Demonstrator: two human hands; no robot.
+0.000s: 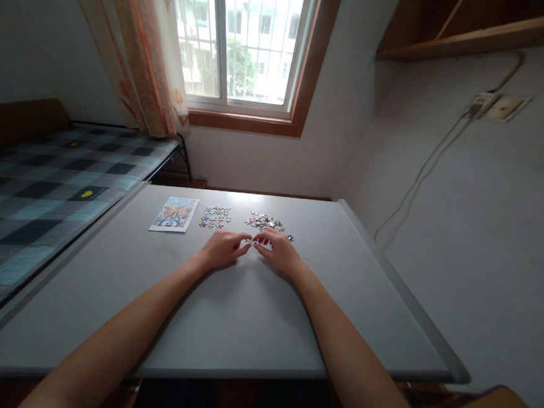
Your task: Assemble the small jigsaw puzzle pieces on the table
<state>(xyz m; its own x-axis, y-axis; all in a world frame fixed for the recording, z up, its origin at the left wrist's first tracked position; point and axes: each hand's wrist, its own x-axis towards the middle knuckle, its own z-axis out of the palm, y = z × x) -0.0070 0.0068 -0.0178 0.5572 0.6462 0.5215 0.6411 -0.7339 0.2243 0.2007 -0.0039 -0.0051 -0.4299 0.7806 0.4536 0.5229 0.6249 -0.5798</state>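
My left hand [225, 249] and my right hand [278, 249] meet over the table, fingertips almost touching. Both are closed in a pinch on a small jigsaw puzzle piece [252, 242], mostly covered by the fingers; whether it is one piece or two joined cannot be made out. Just beyond the right hand lies a heap of loose puzzle pieces [261, 219], with a dark blue piece [290, 237] at its right. Partly assembled rows of puzzle pieces [215, 217] lie beyond the left hand. Left of them is a colourful printed picture sheet [175, 214].
The white table [362, 310] has a raised grey edge. A bed with a checked cover [69, 171] stands along the left. A window [246, 40] and an orange curtain [138, 45] are ahead. Cables [418, 177] hang from a wall socket [486, 106] on the right.
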